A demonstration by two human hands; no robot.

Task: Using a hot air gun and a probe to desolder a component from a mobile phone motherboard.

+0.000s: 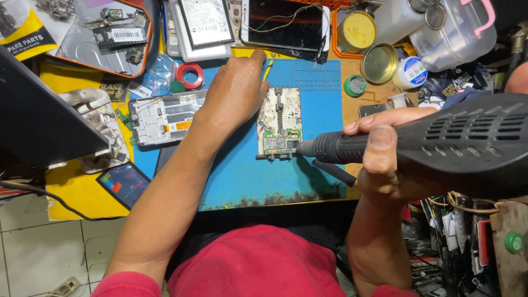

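A: Item one, right hand (385,159)?
B: Fist closed round a black ribbed hot-air handpiece (440,146); its metal nozzle sits just at the lower right corner of the green circuit board (279,142).
A: Board location?
B: Clamped in a pale metal holder plate (279,122) on the blue silicone work mat (308,181).
A: Left hand (234,91)?
B: Loosely curled, resting beside the plate's left edge and reaching toward a thin yellow-handled tool (268,69); whether it grips that, I cannot tell.
A: Hazards?
B: Likely overheating neighbouring chips if the nozzle lingers; the left fingers are near the heated plate; the opened white phone frame (165,117) nearby could catch stray air.
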